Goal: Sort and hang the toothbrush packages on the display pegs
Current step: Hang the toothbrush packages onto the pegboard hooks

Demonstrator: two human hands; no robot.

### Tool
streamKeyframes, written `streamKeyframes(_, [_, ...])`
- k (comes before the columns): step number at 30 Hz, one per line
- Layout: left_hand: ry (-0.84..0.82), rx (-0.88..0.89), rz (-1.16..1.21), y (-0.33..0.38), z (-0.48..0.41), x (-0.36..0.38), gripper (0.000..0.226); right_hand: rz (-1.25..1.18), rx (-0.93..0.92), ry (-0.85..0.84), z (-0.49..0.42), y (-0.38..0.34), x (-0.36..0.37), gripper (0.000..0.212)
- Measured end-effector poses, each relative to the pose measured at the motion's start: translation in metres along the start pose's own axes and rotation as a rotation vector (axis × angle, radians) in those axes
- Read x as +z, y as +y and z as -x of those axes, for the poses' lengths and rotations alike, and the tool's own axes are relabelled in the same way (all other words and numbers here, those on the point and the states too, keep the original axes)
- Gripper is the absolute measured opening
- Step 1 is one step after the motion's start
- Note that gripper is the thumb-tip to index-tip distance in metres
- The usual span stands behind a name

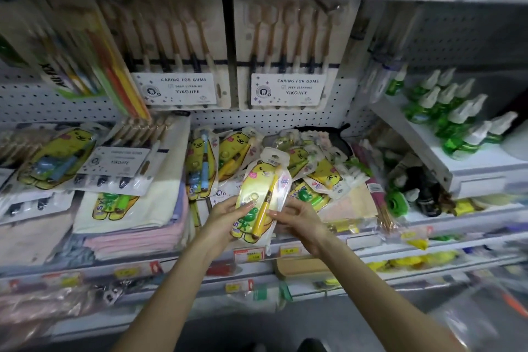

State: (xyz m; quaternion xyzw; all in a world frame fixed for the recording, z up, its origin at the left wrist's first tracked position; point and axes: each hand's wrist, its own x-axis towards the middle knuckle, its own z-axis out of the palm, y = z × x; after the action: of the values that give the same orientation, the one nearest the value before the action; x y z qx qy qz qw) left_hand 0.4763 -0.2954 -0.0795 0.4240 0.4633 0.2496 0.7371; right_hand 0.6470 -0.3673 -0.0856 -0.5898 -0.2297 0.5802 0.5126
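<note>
Both hands hold one children's toothbrush package [261, 194], a yellow bear card with a yellow brush and a green frog toy, upright in front of the shelf. My left hand [225, 218] grips its lower left edge. My right hand [294, 217] pinches its lower right edge. Behind it, several more bear packages [314, 168] lie in a loose pile on the shelf, and two others [200, 163] hang or lean to the left. Two large multi-brush packs [281, 57] hang on the pegboard [271, 120] above.
Folded towels [134, 226] with more packs on top fill the shelf at left. Green spray bottles [454, 111] stand on a white ledge at right. Price labels [248, 254] line the shelf edge below my hands.
</note>
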Motion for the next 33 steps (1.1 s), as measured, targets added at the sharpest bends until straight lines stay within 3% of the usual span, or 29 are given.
streamKeyframes(4, [0.046,-0.007,0.04,-0.005,0.001,0.0,0.025,-0.055,-0.068,0.203,0.006,-0.004,-0.03,0.016])
streamKeyframes(9, [0.062,0.005,0.121,-0.007,0.001,0.006,0.033,-0.335,-0.24,0.567,0.0,-0.017,-0.108,0.023])
streamKeyframes(13, [0.069,0.022,0.189,-0.008,0.003,0.012,0.038,-0.395,-0.167,0.705,-0.017,-0.025,-0.149,0.018])
streamKeyframes(19, [0.067,0.055,0.221,-0.004,0.003,0.027,0.035,-0.431,0.141,0.47,-0.04,-0.032,-0.158,0.006])
streamKeyframes(24, [0.079,0.063,0.241,0.0,0.003,0.035,0.027,-0.368,0.164,0.412,-0.044,-0.037,-0.153,0.015])
streamKeyframes(30, [0.095,0.052,0.277,-0.003,0.0,0.049,0.029,-0.327,0.26,0.367,-0.046,-0.04,-0.156,0.042])
streamKeyframes(33, [0.09,0.054,0.277,-0.004,0.0,0.057,0.027,-0.295,0.264,0.334,-0.041,-0.037,-0.163,0.04])
